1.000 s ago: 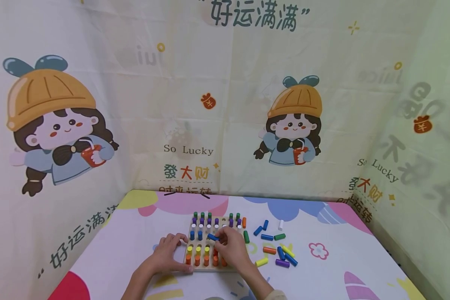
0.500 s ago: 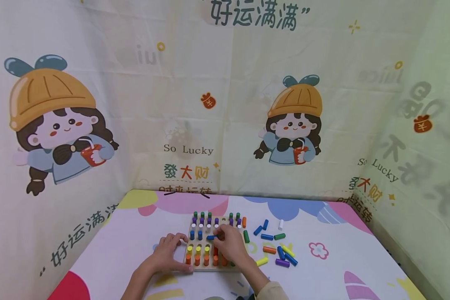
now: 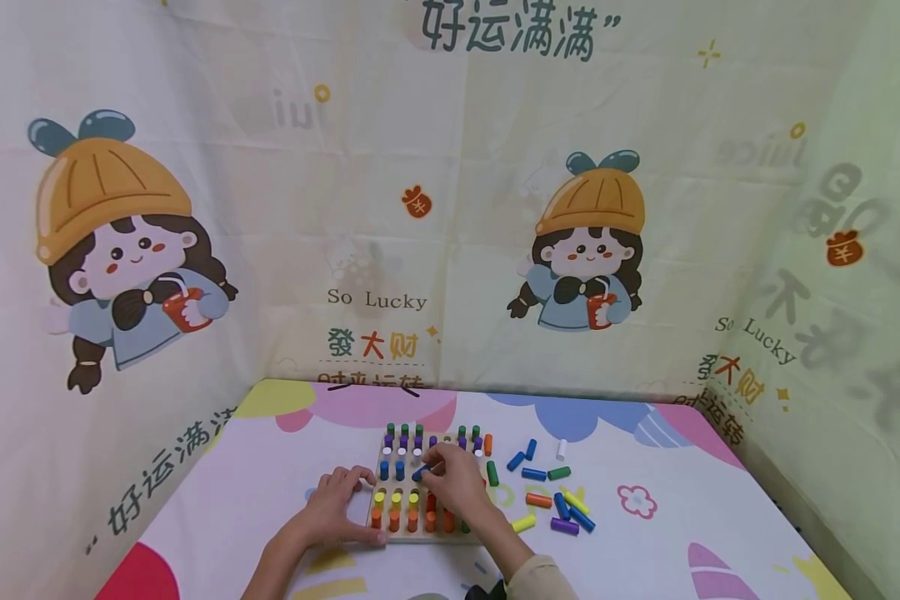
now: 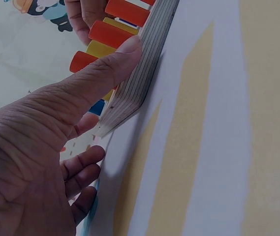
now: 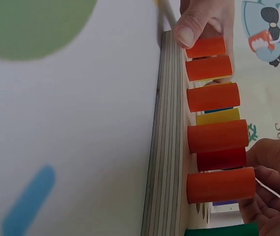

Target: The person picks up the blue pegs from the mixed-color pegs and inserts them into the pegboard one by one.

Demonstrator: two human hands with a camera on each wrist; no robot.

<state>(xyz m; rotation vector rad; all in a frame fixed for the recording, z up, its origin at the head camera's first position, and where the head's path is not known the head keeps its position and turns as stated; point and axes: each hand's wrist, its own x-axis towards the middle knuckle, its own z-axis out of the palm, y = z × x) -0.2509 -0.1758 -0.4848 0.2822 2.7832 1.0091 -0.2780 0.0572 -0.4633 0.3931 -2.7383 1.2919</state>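
A wooden pegboard (image 3: 420, 537) lies on the table, bearing rows of green, purple, white, blue, yellow and orange pegs. My left hand (image 3: 337, 504) holds its near left corner, thumb along the front edge and fingertips by the left side. The left wrist view shows that thumb (image 4: 108, 69) against the layered wood edge beside the orange pegs. Over the blue row, my right hand (image 3: 461, 483) pinches a blue peg (image 3: 419, 473), which is tilted. In the right wrist view the right fingers (image 5: 272, 191) show behind the orange pegs (image 5: 218, 136); the held peg is hidden there.
Loose pegs lie right of the board: several blue ones (image 3: 534, 475), a purple one (image 3: 565, 527), an orange one (image 3: 538, 501), a white one (image 3: 562, 450), plus green and yellow. A green peg (image 3: 492, 473) lies close by the board's right edge. A printed cloth wall (image 3: 465, 350) stands behind the table.
The right hand has shifted slightly left over the board, and the blue peg in its fingers has turned from lying nearly flat to a steeper tilt. The left hand stays put.
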